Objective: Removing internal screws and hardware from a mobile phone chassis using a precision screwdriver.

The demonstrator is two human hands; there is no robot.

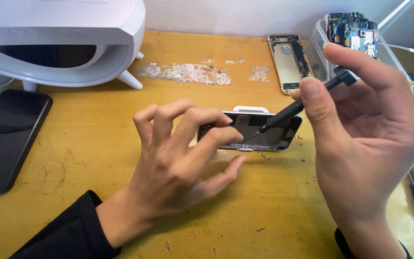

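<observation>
You are working a screw inside the opened phone (250, 132), which is lying at the middle of the table (97, 144). Your right hand (360, 144) is pinching the screwdriver (303, 103) between thumb and fingers, its tip resting down inside the shell. Your left hand (178, 158) is steadying the phone's near edge, thumb and a fingertip touching it, the other fingers spread loose. The next move probably calls for keeping the tip seated straight while twisting, since loose screws (264, 156) are lying just beside the phone. The table is worn yellow wood with scuffed patches. A dark phone (10, 139) is lying at left, a white appliance (58, 43) behind it, a gold shell (291, 62) and a bin of boards (350, 31) at the back.
</observation>
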